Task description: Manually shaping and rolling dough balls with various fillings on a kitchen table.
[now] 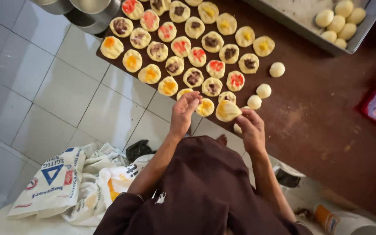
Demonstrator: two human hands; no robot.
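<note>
One filled dough round [227, 110] is lifted off the table [327, 122], pinched at its right edge by the right hand [252, 129], yellow filling showing, tilted w/ its flat face toward the left hand. Left hand [185, 109] sits just beside it on the left, fingers curled over another yellow-filled piece [205, 107] at the table's near edge, touching it; can't tell if it's really gripped or just pressed. So the held round lies between both hands, closer to the right, which carries it alone. Long axis of the round runs roughly left-right.

Beyond: rows of flattened dough rounds [183, 48] w/ yellow, red, brown fillings spread diag. across the table, up-left of the hands. Three plain dough balls [263, 90] right above the right hand, near but apart. Metal tray [301, 21] w/ more balls far top right. Printed sacks [62, 182] on the tiled floor [44, 87], bottom left.
</note>
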